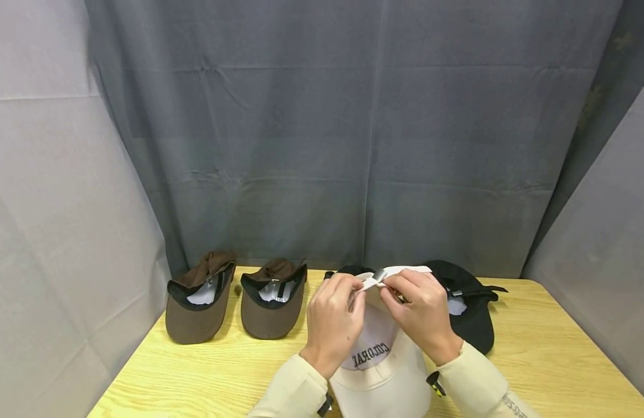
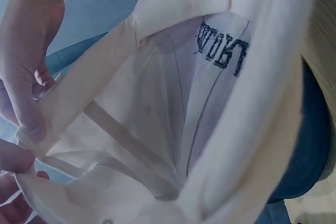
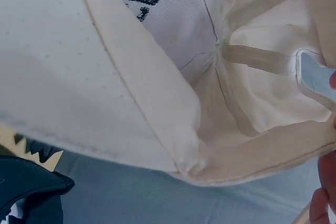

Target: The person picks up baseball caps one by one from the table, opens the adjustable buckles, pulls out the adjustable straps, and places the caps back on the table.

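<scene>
A cream baseball cap (image 1: 381,389) is held up over the table with its inside facing me and its brim lowest. Dark embroidered letters (image 1: 371,355) show reversed inside its crown. My left hand (image 1: 332,319) pinches one side of the white back strap (image 1: 413,269). The right hand (image 1: 423,310) pinches the other side, next to the metal buckle (image 1: 379,275). In the left wrist view the cap's lining (image 2: 136,124) and back opening are visible. The right wrist view shows the brim (image 3: 52,66) large, with only fingertips (image 3: 328,177) at the edge.
Two brown caps, one at far left (image 1: 198,319) and one beside it (image 1: 272,316), lie inside up on the wooden table (image 1: 159,377). A black cap (image 1: 475,325) lies right of my hands, and more black fabric (image 1: 353,269) is partly hidden behind them. Grey curtain (image 1: 301,145) closes the back.
</scene>
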### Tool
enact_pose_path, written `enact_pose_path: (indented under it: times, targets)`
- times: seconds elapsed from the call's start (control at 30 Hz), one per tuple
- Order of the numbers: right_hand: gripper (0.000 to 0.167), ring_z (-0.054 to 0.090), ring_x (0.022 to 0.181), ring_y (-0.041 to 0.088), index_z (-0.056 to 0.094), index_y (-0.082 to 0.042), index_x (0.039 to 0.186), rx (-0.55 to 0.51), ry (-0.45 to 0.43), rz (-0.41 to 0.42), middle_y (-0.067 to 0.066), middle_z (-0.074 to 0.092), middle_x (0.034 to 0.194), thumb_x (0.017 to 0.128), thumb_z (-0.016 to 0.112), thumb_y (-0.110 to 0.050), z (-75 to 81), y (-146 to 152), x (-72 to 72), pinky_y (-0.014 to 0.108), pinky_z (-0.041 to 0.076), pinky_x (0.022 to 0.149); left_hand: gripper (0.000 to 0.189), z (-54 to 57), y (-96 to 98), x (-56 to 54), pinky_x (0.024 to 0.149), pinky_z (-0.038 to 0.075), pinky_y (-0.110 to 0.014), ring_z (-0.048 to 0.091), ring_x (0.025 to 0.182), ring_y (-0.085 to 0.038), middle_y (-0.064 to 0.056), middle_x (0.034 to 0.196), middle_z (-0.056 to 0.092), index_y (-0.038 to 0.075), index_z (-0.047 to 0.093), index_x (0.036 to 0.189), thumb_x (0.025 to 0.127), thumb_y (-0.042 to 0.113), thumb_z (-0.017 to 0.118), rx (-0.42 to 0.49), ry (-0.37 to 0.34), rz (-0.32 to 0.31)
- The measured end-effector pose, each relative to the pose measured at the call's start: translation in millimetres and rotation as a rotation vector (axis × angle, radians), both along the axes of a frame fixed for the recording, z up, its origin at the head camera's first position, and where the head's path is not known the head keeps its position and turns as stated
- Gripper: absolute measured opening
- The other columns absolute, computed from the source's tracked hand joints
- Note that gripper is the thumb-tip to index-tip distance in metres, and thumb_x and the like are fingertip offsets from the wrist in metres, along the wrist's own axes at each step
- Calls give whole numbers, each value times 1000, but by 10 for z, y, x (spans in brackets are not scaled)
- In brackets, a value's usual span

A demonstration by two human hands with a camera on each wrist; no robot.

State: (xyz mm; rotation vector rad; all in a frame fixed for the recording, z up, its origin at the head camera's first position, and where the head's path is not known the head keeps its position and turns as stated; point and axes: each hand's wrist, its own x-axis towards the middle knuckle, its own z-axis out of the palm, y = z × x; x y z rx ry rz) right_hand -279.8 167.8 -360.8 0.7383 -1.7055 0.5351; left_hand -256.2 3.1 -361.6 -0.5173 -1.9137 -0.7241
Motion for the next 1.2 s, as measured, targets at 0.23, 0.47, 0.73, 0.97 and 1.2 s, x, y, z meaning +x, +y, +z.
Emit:
enact_pose_path:
  times: [0.23, 0.47, 0.73, 0.97, 1.2]
  targets:
    - [6, 60, 63, 18, 71, -10, 73, 3, -7, -1, -1, 66, 70, 77, 68, -9, 9, -20, 36, 34, 44, 64, 14, 17, -4, -10, 72, 50, -25, 62, 78, -13, 4, 88, 69, 14, 71, 89, 78, 11, 78, -21, 18, 12]
    - [15, 61, 63, 19, 72, -10, 73, 16, 14, -3, -1, 66, 70, 85, 65, -16, 33, -40, 70, 35, 44, 64, 13, 52, -7, 0, 72, 50, -26, 62, 78, -13, 4, 89, 69, 16, 74, 90, 79, 11, 78, -20, 35, 3]
    - [11, 61, 62, 21, 73, -10, 72, 35, 33, -13, 0, 66, 69, 80, 67, -15, 36, -20, 87, 36, 44, 63, 9, 72, -3, -7, 71, 48, -27, 63, 79, -12, 6, 88, 71, 19, 79, 88, 81, 13, 78, -55, 65, 9]
    - [8, 61, 61, 20, 71, -10, 69, 11, 34, -33, 0, 65, 67, 76, 68, -11, 28, -5, 66, 35, 43, 61, 10, 67, -25, -17, 70, 47, -27, 62, 77, -12, 7, 84, 70, 18, 79, 84, 78, 10, 78, -48, 91, 26]
    - [5, 61, 61, 19, 71, -12, 69, 4, 15, -38, -1, 65, 67, 71, 70, -7, 15, -16, 67, 34, 42, 60, 11, 44, -35, -11, 69, 46, -28, 62, 78, -13, 7, 86, 70, 18, 75, 83, 77, 10, 78, -25, 80, 22]
